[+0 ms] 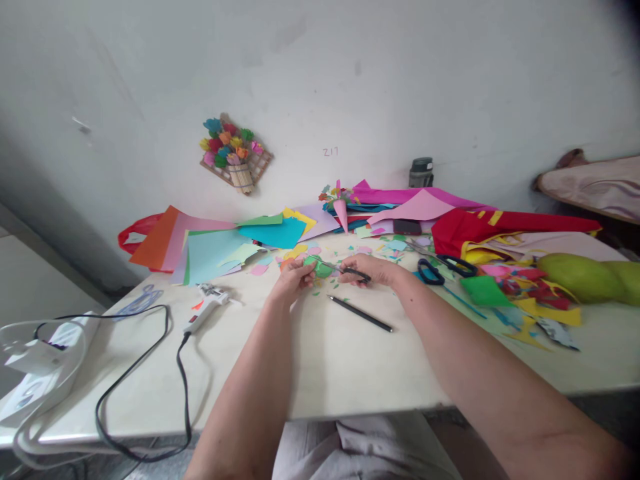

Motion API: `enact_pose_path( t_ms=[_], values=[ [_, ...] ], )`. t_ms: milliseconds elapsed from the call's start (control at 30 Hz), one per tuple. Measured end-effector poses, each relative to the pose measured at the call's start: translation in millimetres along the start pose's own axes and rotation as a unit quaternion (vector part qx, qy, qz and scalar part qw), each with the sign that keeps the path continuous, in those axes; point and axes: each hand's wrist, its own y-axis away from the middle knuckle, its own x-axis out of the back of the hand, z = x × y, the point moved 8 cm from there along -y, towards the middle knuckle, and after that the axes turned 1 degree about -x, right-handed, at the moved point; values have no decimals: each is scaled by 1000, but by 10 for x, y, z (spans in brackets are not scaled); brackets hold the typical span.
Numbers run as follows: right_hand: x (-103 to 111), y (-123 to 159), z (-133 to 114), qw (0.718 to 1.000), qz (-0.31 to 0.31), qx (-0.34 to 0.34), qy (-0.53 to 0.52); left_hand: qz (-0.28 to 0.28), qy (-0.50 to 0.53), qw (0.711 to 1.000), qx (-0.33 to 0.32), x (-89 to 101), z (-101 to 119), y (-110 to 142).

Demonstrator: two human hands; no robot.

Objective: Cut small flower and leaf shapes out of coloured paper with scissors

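Note:
My left hand (299, 277) pinches a small piece of green paper (324, 269) above the middle of the table. From the right, my right hand (373, 270) grips a pair of scissors (356, 273) by the black handles. The scissors' blades point left and meet the green paper; whether they are closed on it I cannot tell. Small coloured paper scraps (365, 251) lie scattered around and behind both hands. A black pen (361, 313) rests on the table just in front of my hands.
At left are a glue gun (206, 308), its black cord and a power strip (45, 367). Coloured paper sheets (210, 257) lie behind. A second pair of scissors (447, 268), a phone (407, 227), paper offcuts and a green fruit (575, 277) occupy the right.

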Motion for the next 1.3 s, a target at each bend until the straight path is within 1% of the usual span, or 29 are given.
enact_pose_path(
  t_ms=[300, 467, 733, 900, 1033, 1167, 1300],
  values=[
    [12, 30, -29, 1000, 17, -11, 10, 3, 14, 1000, 2, -17, 21, 25],
    [17, 24, -40, 1000, 22, -5, -3, 9, 14, 1000, 4, 0, 10, 13],
    [11, 11, -57, 1000, 29, -2, 4, 2, 15, 1000, -4, -7, 15, 22],
    [34, 26, -114, 997, 57, -8, 42, -9, 12, 1000, -11, -21, 23, 30],
    [42, 22, -152, 996, 66, 12, 63, -6, 11, 1000, -11, -15, 23, 39],
    [38, 17, -147, 996, 66, 17, 62, -13, 9, 1000, -10, -33, 28, 45],
    [20, 17, -124, 997, 59, 3, 55, -17, 12, 1000, -8, -44, 23, 38]
  ],
)
